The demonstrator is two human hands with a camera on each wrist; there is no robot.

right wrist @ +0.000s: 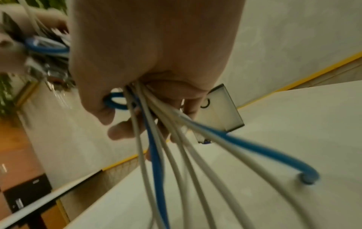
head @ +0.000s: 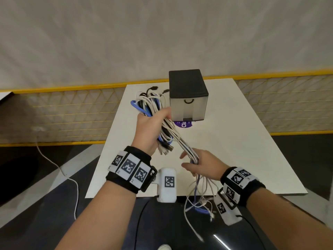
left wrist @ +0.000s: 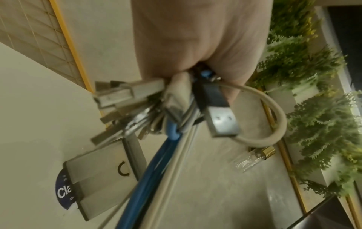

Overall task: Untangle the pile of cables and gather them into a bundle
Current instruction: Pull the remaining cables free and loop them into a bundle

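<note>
- I see my left hand [head: 150,129] raised over the left half of the tabletop [head: 234,141], fingers curled tight round the cables [head: 156,105], a mixed bunch of white, blue and black leads.
- Above that fist the cables loop up in a folded clump; below it a cluster of USB plugs [left wrist: 223,124] sticks out, metal ends showing in the left wrist view.
- From the fist a straight run of white and blue leads slants down to my right hand [head: 203,164], near the tabletop's near edge.
- My right hand has its fingers wrapped loosely round that run, with the thumb and one finger sticking out; the leads pass through the palm.
- Below my right hand the loose tails [head: 201,193] hang past the near edge, fanning apart, one blue end curling outward.
- A small box [head: 188,98] with a black top and a pale drawer front stands towards the far edge, just right of the bunch.
- A purple label [head: 183,124] lies under the box's front.
</note>
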